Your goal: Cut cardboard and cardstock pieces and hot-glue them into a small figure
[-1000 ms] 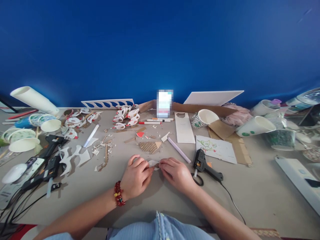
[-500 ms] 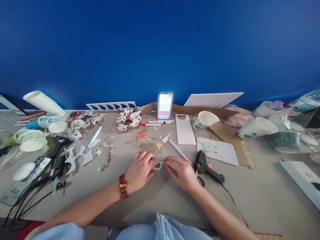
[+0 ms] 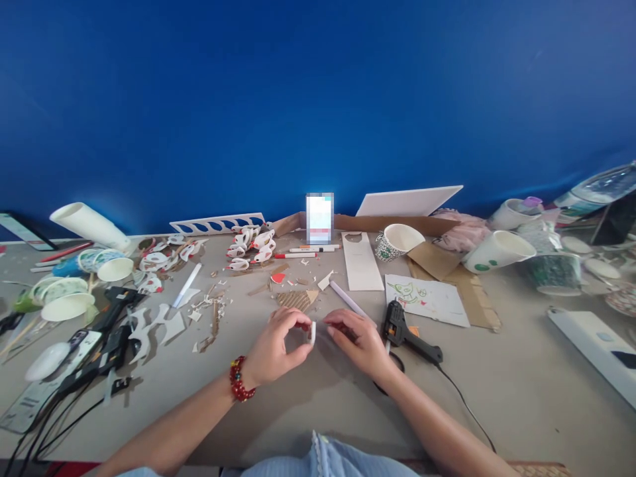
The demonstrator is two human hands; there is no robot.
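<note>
My left hand (image 3: 278, 344) pinches a small white foam-board cutout (image 3: 313, 332) on edge between thumb and fingertips, just above the table. My right hand (image 3: 358, 336) is close by on the right, fingers loosely bent and thumb a little apart, with nothing visible in it; a narrow gap separates it from the cutout. Beyond the hands lie a piece of corrugated cardboard (image 3: 298, 300) and a pale lilac stick (image 3: 346, 296). Beside my right hand rests a black hot glue gun (image 3: 410, 336), with a black ring-shaped thing partly hidden under the wrist.
At the back stand a phone with a blurred screen (image 3: 320, 220) and several white-and-red cutouts (image 3: 251, 245). Paper cups (image 3: 402, 240), a drawing (image 3: 427, 300) and cardboard sit at right. Foam scraps (image 3: 154, 328), more glue guns, cables and a power strip (image 3: 32, 401) crowd the left.
My left hand has lifted the white cutout and turned it from lying nearly flat to standing on edge. My right hand has shifted slightly, fingers more bent. The camera view has moved slightly.
</note>
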